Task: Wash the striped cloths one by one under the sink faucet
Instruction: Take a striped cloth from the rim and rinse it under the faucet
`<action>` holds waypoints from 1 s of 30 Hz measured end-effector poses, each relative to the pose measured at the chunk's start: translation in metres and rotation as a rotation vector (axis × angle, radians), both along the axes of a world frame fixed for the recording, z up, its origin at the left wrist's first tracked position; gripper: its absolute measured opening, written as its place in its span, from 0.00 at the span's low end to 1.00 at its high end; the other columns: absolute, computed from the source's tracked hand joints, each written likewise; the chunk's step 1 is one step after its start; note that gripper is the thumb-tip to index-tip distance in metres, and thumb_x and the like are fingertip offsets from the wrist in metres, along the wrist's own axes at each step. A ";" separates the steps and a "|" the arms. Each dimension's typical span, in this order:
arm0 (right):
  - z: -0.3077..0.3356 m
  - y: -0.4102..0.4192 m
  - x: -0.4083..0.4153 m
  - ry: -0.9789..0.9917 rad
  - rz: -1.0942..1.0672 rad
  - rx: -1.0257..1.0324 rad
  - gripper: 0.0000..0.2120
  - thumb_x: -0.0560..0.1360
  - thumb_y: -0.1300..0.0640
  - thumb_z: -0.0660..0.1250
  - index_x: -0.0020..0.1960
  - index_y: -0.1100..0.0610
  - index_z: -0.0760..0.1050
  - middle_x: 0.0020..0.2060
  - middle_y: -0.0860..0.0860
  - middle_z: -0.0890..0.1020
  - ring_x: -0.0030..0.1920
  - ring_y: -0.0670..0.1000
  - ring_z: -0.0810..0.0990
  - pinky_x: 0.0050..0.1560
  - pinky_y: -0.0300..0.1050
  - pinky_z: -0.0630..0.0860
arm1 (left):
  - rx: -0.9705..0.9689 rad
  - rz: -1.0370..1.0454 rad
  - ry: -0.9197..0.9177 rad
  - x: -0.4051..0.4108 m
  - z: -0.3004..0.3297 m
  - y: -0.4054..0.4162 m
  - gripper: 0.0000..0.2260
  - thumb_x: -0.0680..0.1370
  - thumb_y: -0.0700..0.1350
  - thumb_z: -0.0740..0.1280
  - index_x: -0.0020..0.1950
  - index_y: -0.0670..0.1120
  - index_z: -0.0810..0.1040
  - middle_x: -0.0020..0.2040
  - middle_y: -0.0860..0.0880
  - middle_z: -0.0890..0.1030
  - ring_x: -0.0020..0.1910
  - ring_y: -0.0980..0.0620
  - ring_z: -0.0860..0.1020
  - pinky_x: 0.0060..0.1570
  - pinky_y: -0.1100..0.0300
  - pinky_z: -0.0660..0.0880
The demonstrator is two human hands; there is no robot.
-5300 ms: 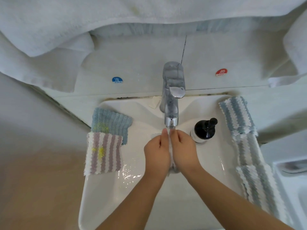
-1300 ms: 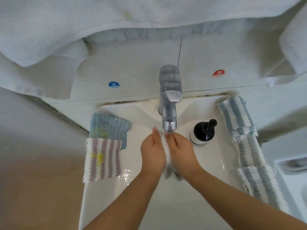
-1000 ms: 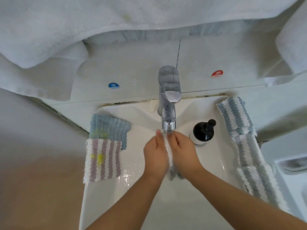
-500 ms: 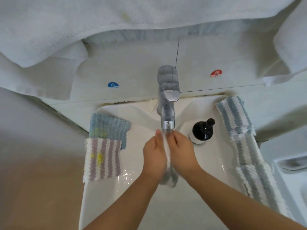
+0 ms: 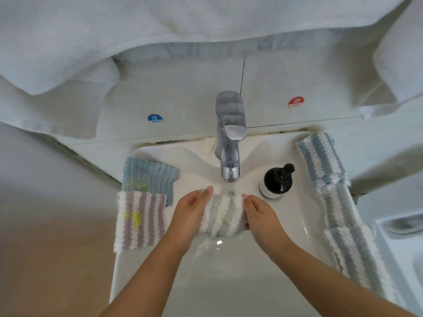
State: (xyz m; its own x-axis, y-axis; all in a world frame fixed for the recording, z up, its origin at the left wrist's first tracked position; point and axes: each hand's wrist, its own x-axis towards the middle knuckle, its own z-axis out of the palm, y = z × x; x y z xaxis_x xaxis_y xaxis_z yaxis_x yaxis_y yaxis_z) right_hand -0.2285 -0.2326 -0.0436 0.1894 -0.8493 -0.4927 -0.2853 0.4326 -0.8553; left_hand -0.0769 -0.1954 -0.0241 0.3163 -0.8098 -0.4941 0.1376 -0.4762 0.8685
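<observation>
Head camera, looking down: the left hand (image 5: 191, 213) and the right hand (image 5: 261, 213) hold a fluffy grey-and-white striped cloth (image 5: 220, 216) stretched between them, each hand gripping one side edge, with the fingers curled under it and the thumbs along its sides. The cloth hangs over the bowl of the white ceramic sink (image 5: 217, 282), just below and in front of the spout of the chrome single-lever faucet (image 5: 230, 138). Whether water is running cannot be told.

Just right of the right hand, a black round pump bottle (image 5: 277, 180) stands on the sink deck beside the faucet. On the left rim lies a purple-and-white striped cloth with a yellow stain (image 5: 139, 219), its far edge overlapping a plain blue ribbed cloth with a yellowish stain (image 5: 148, 173). Along the right rim, blue-and-white striped cloths (image 5: 336, 202) lie overlapping end to end, from the back corner toward the front.

On the pale wall panel behind the faucet sit a blue round "COLD" sticker (image 5: 155, 118) at left and a red round "HOT" sticker (image 5: 296, 102) at right. White terry towels (image 5: 160, 30) hang across the top of the view.
</observation>
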 end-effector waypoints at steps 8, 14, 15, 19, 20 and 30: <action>0.018 -0.016 0.004 0.010 0.184 -0.180 0.13 0.82 0.56 0.56 0.65 0.51 0.69 0.60 0.45 0.75 0.60 0.43 0.73 0.59 0.37 0.67 | -0.137 -0.322 -0.012 0.016 0.018 -0.008 0.07 0.80 0.42 0.65 0.53 0.42 0.80 0.42 0.49 0.84 0.42 0.54 0.81 0.43 0.64 0.76; 0.032 -0.024 -0.003 -0.172 0.451 0.056 0.18 0.80 0.45 0.56 0.54 0.56 0.79 0.45 0.44 0.85 0.47 0.41 0.82 0.48 0.29 0.73 | -0.172 -0.389 -0.125 0.018 0.025 -0.015 0.09 0.81 0.44 0.63 0.54 0.42 0.80 0.45 0.47 0.84 0.43 0.57 0.82 0.44 0.68 0.76; 0.029 -0.024 -0.004 -0.217 0.405 0.072 0.15 0.80 0.49 0.60 0.56 0.58 0.78 0.47 0.49 0.85 0.48 0.47 0.83 0.50 0.37 0.76 | -0.167 -0.393 -0.189 0.019 0.026 -0.016 0.09 0.81 0.45 0.63 0.53 0.43 0.80 0.45 0.46 0.84 0.42 0.58 0.81 0.43 0.69 0.75; 0.023 -0.025 -0.004 -0.305 0.185 0.037 0.08 0.80 0.56 0.64 0.56 0.58 0.76 0.45 0.55 0.84 0.45 0.52 0.84 0.45 0.47 0.80 | -0.049 -0.443 -0.382 0.021 0.020 -0.015 0.16 0.79 0.56 0.64 0.46 0.43 0.80 0.41 0.50 0.82 0.38 0.58 0.78 0.39 0.67 0.73; 0.023 -0.025 -0.003 -0.326 0.138 0.036 0.07 0.80 0.56 0.63 0.55 0.58 0.76 0.43 0.53 0.84 0.43 0.49 0.84 0.42 0.43 0.80 | -0.012 -0.459 -0.363 0.021 0.017 -0.013 0.17 0.78 0.57 0.66 0.43 0.42 0.78 0.36 0.52 0.81 0.34 0.58 0.77 0.36 0.67 0.71; 0.020 -0.018 -0.005 -0.255 -0.004 0.005 0.09 0.79 0.52 0.64 0.52 0.58 0.76 0.40 0.49 0.83 0.39 0.45 0.83 0.38 0.39 0.79 | -0.079 0.033 0.214 0.029 -0.012 0.004 0.21 0.74 0.52 0.69 0.56 0.35 0.80 0.53 0.39 0.83 0.52 0.45 0.82 0.53 0.54 0.77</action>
